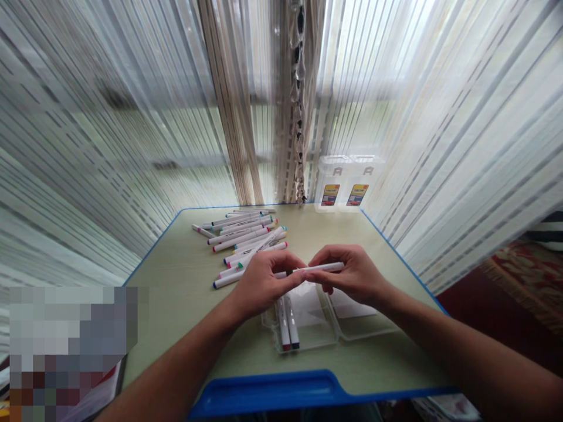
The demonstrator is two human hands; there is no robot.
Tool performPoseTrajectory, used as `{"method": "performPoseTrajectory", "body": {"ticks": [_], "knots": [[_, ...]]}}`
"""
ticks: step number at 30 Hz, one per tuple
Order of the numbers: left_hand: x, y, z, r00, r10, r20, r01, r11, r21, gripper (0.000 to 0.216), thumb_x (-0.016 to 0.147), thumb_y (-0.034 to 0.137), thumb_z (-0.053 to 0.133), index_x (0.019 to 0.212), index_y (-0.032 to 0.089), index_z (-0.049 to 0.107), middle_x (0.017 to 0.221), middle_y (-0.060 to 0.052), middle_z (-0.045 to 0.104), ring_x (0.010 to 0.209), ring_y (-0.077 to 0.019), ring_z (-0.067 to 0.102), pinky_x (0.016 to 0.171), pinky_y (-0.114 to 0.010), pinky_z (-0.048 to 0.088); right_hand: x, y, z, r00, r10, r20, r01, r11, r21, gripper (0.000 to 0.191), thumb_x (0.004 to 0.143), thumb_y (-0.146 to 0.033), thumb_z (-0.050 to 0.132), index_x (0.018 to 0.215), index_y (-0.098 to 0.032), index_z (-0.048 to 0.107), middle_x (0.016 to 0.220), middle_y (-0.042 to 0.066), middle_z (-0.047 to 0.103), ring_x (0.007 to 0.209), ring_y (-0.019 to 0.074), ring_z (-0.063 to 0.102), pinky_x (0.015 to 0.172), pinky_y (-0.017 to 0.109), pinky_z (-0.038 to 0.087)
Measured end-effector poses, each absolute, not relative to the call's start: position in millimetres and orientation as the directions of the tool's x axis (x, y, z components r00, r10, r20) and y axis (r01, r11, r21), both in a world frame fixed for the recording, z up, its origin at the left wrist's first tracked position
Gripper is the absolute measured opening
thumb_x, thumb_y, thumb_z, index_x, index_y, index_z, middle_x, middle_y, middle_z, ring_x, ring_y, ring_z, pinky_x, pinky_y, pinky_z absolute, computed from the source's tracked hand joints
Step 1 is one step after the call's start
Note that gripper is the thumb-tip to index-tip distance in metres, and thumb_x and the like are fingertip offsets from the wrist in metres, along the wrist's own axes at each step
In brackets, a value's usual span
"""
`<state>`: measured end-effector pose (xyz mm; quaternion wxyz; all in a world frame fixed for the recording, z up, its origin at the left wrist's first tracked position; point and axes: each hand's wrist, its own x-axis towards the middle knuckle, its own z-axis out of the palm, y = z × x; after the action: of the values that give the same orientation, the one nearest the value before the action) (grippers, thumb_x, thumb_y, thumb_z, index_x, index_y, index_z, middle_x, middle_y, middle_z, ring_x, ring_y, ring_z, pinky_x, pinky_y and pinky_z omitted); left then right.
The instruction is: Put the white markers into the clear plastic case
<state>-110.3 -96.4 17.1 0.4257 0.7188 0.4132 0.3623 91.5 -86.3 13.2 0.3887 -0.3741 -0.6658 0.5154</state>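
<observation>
Both my hands meet over the middle of a small green table [185, 305] with a blue rim. My right hand [352, 275] pinches a white marker [323, 268] held level. My left hand [264, 281] grips the marker's left end with closed fingers. Below the hands lies an open clear plastic case [325, 328], two markers [288, 322] resting in its left half. A heap of several white markers with coloured caps [246, 237] lies on the table to the far left of my hands.
Two clear marker boxes [347, 181] with orange labels stand at the table's far edge, right of centre. Striped sheer curtains hang close around the table on three sides. A patterned red rug [523, 281] shows on the floor at right.
</observation>
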Motion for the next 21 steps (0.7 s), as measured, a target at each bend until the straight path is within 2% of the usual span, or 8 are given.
{"method": "performPoseTrajectory", "body": {"ticks": [6,10,13,17,21], "knots": [[-112.0,-95.3,22.3,0.392,0.897,0.204,0.267,-0.324,0.908,0.017,0.083,0.030,0.068,0.088,0.016,0.077,0.083,-0.004,0.074,0.078,-0.0161,0.065,0.072,-0.023,0.047,92.9,-85.5,16.7,-0.420,0.895,0.154,0.099,0.213,-0.972,0.027,0.074,-0.037,0.079,0.081,-0.011,0.075,0.060,0.002,0.066,0.046,0.0101,0.058,0.044,0.020,0.047],[-114.1,-93.5,25.4,0.351,0.917,0.190,0.256,-0.290,0.922,0.020,0.085,0.031,0.066,0.090,0.015,0.077,0.070,-0.001,0.068,0.062,-0.0111,0.055,0.060,-0.021,0.042,95.8,-83.6,16.4,-0.429,0.891,0.149,0.038,0.183,-0.982,0.030,0.078,-0.037,0.075,0.094,-0.012,0.077,0.066,0.005,0.069,0.046,0.0100,0.059,0.044,0.022,0.048],[-116.0,-91.4,24.8,0.308,0.935,0.174,0.217,-0.247,0.944,0.022,0.084,0.032,0.067,0.088,0.012,0.076,0.061,0.001,0.059,0.055,-0.0091,0.047,0.053,-0.021,0.036,98.7,-80.9,14.0,-0.423,0.894,0.151,-0.066,0.136,-0.988,0.030,0.083,-0.036,0.071,0.102,-0.013,0.076,0.067,0.005,0.070,0.046,0.0101,0.059,0.045,0.022,0.048],[-119.3,-88.2,20.8,0.267,0.951,0.153,0.174,-0.204,0.963,0.028,0.084,0.038,0.066,0.087,0.011,0.073,0.059,0.002,0.052,0.054,-0.0094,0.043,0.050,-0.021,0.032,101.4,-77.7,12.3,-0.443,0.882,0.159,-0.258,0.044,-0.965,0.029,0.087,-0.033,0.068,0.108,-0.015,0.074,0.074,0.007,0.072,0.050,0.0114,0.061,0.046,0.024,0.049],[-122.3,-86.5,19.0,0.270,0.951,0.152,0.160,-0.199,0.967,0.031,0.086,0.042,0.062,0.085,0.012,0.070,0.057,0.003,0.049,0.053,-0.0099,0.042,0.050,-0.022,0.031,101.6,-77.3,13.4,-0.479,0.864,0.154,-0.342,-0.022,-0.939,0.029,0.087,-0.033,0.068,0.110,-0.016,0.073,0.079,0.009,0.074,0.051,0.0127,0.063,0.047,0.025,0.051]]}}
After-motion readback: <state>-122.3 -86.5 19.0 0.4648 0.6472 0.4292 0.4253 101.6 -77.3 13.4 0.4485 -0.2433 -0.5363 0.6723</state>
